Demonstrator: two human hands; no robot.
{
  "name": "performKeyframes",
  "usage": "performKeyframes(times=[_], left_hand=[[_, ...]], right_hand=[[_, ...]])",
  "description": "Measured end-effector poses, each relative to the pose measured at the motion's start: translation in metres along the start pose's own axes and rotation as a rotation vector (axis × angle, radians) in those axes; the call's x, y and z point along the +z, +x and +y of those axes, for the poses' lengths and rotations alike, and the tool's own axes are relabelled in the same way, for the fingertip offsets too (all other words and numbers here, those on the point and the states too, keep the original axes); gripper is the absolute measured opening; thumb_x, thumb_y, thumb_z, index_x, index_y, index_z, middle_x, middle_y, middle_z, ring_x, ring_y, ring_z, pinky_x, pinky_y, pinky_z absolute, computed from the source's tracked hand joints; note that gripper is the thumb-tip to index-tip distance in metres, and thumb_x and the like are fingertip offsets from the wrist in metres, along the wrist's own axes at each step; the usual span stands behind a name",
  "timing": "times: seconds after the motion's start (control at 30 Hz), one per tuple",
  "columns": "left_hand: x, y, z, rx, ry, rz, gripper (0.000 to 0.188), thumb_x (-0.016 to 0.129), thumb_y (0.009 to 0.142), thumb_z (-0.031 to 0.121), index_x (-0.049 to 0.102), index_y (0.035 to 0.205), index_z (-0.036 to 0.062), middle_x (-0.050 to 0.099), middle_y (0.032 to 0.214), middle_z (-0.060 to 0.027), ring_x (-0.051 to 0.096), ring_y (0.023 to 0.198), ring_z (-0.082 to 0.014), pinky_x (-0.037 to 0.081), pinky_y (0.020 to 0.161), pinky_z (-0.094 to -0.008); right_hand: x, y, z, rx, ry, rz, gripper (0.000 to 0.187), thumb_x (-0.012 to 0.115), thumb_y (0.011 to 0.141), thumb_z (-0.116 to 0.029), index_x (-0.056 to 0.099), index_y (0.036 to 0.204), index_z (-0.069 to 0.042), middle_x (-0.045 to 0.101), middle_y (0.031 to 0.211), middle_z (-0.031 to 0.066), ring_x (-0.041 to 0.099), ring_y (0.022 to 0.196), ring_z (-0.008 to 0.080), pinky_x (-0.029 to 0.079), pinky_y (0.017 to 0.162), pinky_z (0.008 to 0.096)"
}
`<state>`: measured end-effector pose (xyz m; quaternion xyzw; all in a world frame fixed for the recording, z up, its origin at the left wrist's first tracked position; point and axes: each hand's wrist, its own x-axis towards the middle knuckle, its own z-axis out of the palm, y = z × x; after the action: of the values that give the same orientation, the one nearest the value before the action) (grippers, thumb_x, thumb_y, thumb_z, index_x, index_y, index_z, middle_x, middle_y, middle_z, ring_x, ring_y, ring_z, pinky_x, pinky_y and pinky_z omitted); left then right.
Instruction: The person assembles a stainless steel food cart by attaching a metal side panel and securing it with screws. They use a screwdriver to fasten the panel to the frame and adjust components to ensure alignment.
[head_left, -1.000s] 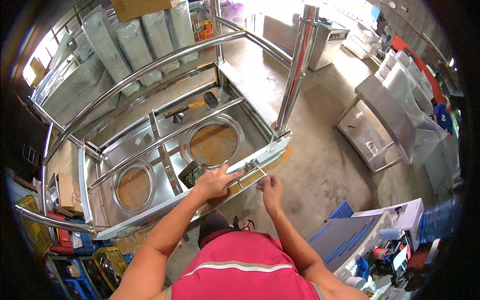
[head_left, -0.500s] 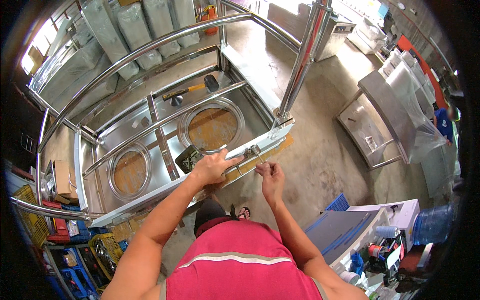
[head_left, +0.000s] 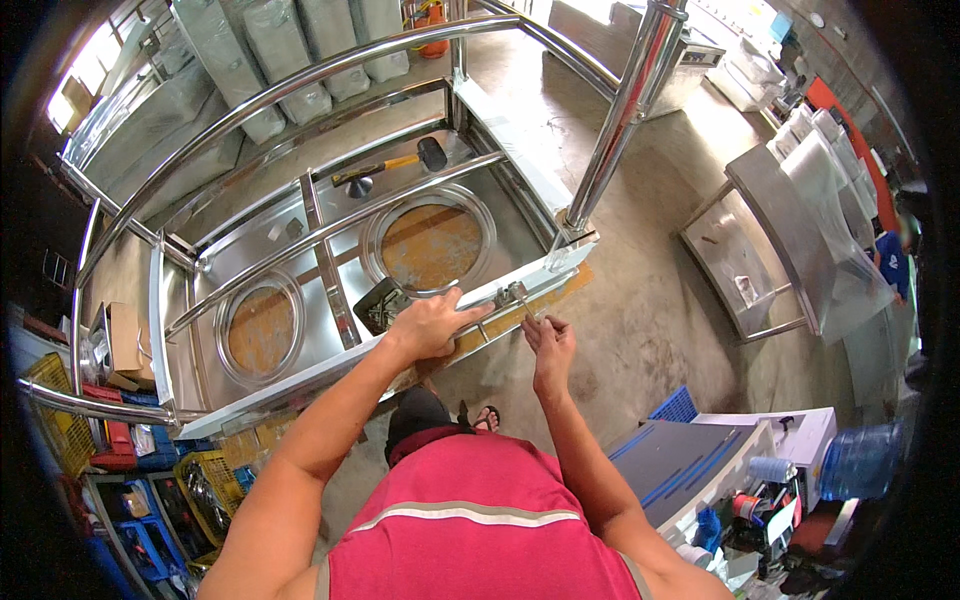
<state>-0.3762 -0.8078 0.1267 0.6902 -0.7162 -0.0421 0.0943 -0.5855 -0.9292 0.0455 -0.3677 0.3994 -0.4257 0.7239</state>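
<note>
A long stainless steel frame (head_left: 360, 347) with two round openings lies in front of me. My left hand (head_left: 428, 325) grips its front rail, thumb over the inner side and index finger stretched along the outside toward a small metal fitting (head_left: 514, 294). A thin metal rod (head_left: 529, 308) sticks out of that fitting toward me. My right hand (head_left: 552, 352) pinches the rod's near end between thumb and fingers; its exact kind is too small to tell. Beside my left hand, inside the frame, sits a dark open tray (head_left: 380, 306) of small metal parts.
A mallet (head_left: 400, 165) with a black head lies across the frame's far part. Chrome tubes (head_left: 625, 130) rise around it. To the right stand a steel cabinet (head_left: 765, 235) and a grey-topped bench (head_left: 690, 465). Bins (head_left: 150, 520) sit at lower left; a person (head_left: 890, 262) is far right.
The view has shifted slightly. My right fingers have changed their pose a little at the rod; my left hand keeps its place on the rail.
</note>
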Motion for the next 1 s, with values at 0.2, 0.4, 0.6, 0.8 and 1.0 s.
performKeyframes(times=[0.2, 0.4, 0.6, 0.8, 1.0], left_hand=[[-0.003, 0.001, 0.001, -0.019, -0.02, -0.049, 0.088, 0.075, 0.072, 0.012, 0.047, 0.151, 0.039, 0.057, 0.114, -0.0183, 0.071, 0.09, -0.0374, 0.062, 0.078, -0.048], [-0.004, 0.002, 0.001, -0.024, -0.018, -0.079, 0.088, 0.075, 0.072, 0.011, 0.049, 0.151, 0.0393, 0.056, 0.112, -0.0159, 0.071, 0.089, -0.0351, 0.063, 0.075, -0.0472], [-0.001, 0.0, 0.0, -0.019, -0.012, -0.039, 0.088, 0.075, 0.072, 0.011, 0.049, 0.151, 0.0395, 0.057, 0.113, -0.0155, 0.071, 0.089, -0.0343, 0.063, 0.075, -0.0463], [0.0, 0.0, 0.0, -0.022, 0.005, -0.032, 0.088, 0.076, 0.071, 0.013, 0.049, 0.151, 0.0398, 0.057, 0.113, -0.0166, 0.071, 0.087, -0.0348, 0.062, 0.075, -0.0472], [-0.005, 0.001, 0.002, -0.034, -0.01, -0.074, 0.09, 0.077, 0.071, 0.015, 0.047, 0.152, 0.0403, 0.057, 0.116, -0.018, 0.071, 0.091, -0.0361, 0.062, 0.077, -0.0474]], right_hand=[[-0.005, -0.004, 0.001, -0.19, -0.374, -0.057, 0.026, 0.064, 0.104, -0.021, 0.057, 0.111, 0.004, 0.072, 0.106, 0.0211, 0.074, 0.09, 0.0227, 0.061, 0.079, 0.0382], [-0.009, 0.003, -0.003, 0.564, 0.214, -0.124, 0.02, 0.063, 0.104, -0.019, 0.057, 0.108, 0.0, 0.07, 0.092, 0.0148, 0.072, 0.078, 0.0241, 0.062, 0.073, 0.0346], [-0.002, -0.004, 0.005, 0.288, 0.084, -0.041, 0.021, 0.059, 0.106, -0.019, 0.058, 0.113, 0.0, 0.072, 0.097, 0.0166, 0.074, 0.087, 0.0273, 0.062, 0.082, 0.0371], [0.0, -0.014, -0.005, -0.106, -0.097, -0.106, 0.027, 0.06, 0.106, -0.018, 0.056, 0.119, 0.006, 0.073, 0.106, 0.0224, 0.075, 0.09, 0.0281, 0.062, 0.081, 0.0384], [-0.008, 0.005, -0.009, -0.024, -0.13, -0.143, 0.022, 0.057, 0.107, -0.019, 0.062, 0.113, 0.002, 0.072, 0.093, 0.0122, 0.072, 0.082, 0.0223, 0.062, 0.08, 0.0369]])
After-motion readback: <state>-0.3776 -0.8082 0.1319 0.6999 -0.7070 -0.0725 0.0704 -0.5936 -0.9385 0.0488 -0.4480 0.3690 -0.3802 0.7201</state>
